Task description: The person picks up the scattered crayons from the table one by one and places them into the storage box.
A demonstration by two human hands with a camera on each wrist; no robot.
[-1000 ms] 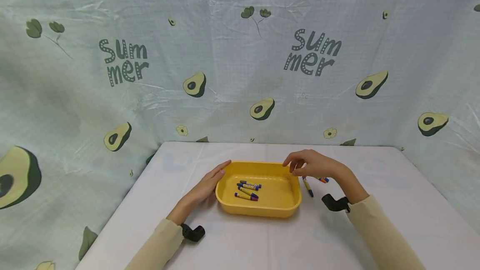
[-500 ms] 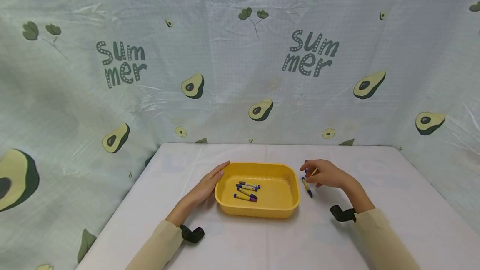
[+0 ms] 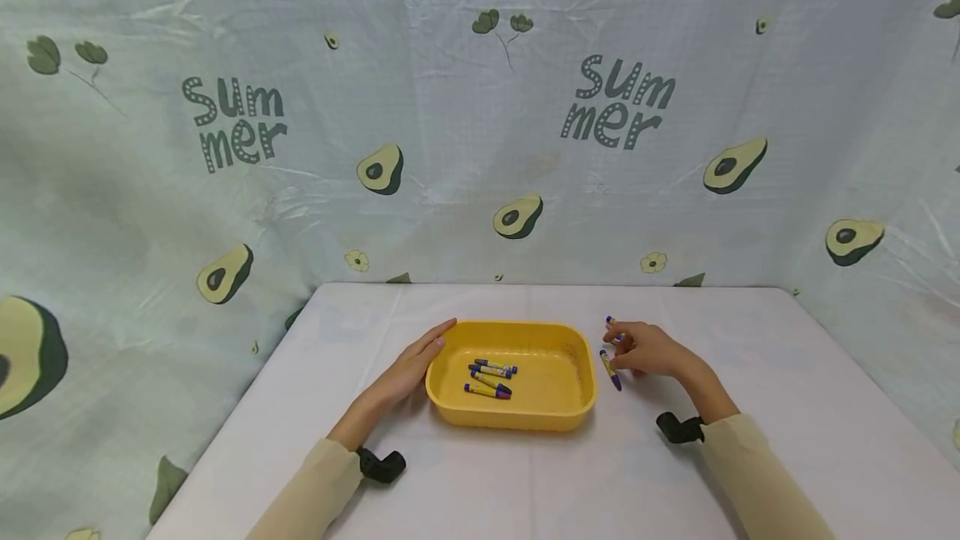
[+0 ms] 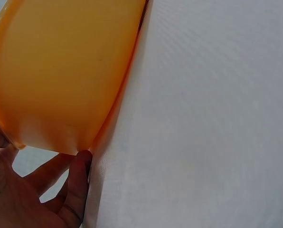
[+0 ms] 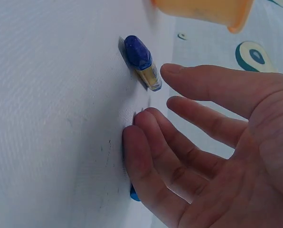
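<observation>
The left hand point(image 3: 408, 369) lies along the left side of a yellow plastic tray point(image 3: 517, 421), fingers extended against its wall; in the left wrist view, fingertips meet the tray's end. Inside the tray lie several yellow-wrapped crayons point(image 3: 489, 391) with blue or purple ends. To the right of the tray, the right hand point(image 3: 656, 350) is low over the table, thumb and fingers spread apart. A purple crayon point(image 5: 137, 52) lies just beyond its thumb tip in the right wrist view. Another crayon point(image 3: 610, 320) is partly hidden behind the fingers, and a blue end point(image 5: 134, 194) shows below them.
A white cloth point(image 3: 480, 490) covers the table. Behind it hangs a pale curtain point(image 3: 450, 107) printed with avocados and lettering. Black wrist cameras point(image 3: 381, 467) are strapped at both cuffs.
The right hand has moved from above the tray's right rim down to the table beside the crayons, exposing the far one's blue end. The left hand keeps its place at the tray.
</observation>
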